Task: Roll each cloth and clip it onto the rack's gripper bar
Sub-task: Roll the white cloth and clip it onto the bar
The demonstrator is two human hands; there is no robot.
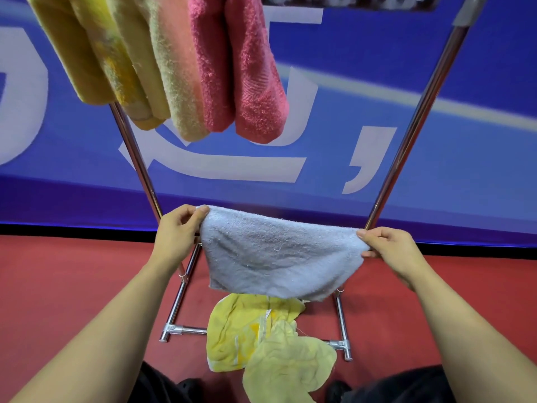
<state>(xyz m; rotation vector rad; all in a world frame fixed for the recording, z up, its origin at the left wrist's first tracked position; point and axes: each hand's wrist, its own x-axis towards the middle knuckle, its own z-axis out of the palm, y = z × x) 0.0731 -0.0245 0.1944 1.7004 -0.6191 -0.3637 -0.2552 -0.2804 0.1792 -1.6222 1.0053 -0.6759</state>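
Note:
A pale blue-grey cloth (276, 254) hangs spread out between my hands, below the rack's bar. My left hand (177, 231) pinches its top left corner and my right hand (389, 245) pinches its top right corner. The cloth sags in the middle and is unrolled. Several rolled cloths hang from the gripper bar (348, 1) at the top: yellow ones (87, 53), a peach-green one (177, 77) and a red one (247, 82). The right part of the bar holds no cloth. On the floor lie a yellow cloth (238, 330) and a pale green cloth (290, 367).
The chrome rack stands on red carpet (58, 286), with slanted legs at left (136, 158) and right (412, 126) and a base frame (180, 330) around the floor cloths. A blue banner wall (436, 82) is behind it. My shoes show at the bottom edge.

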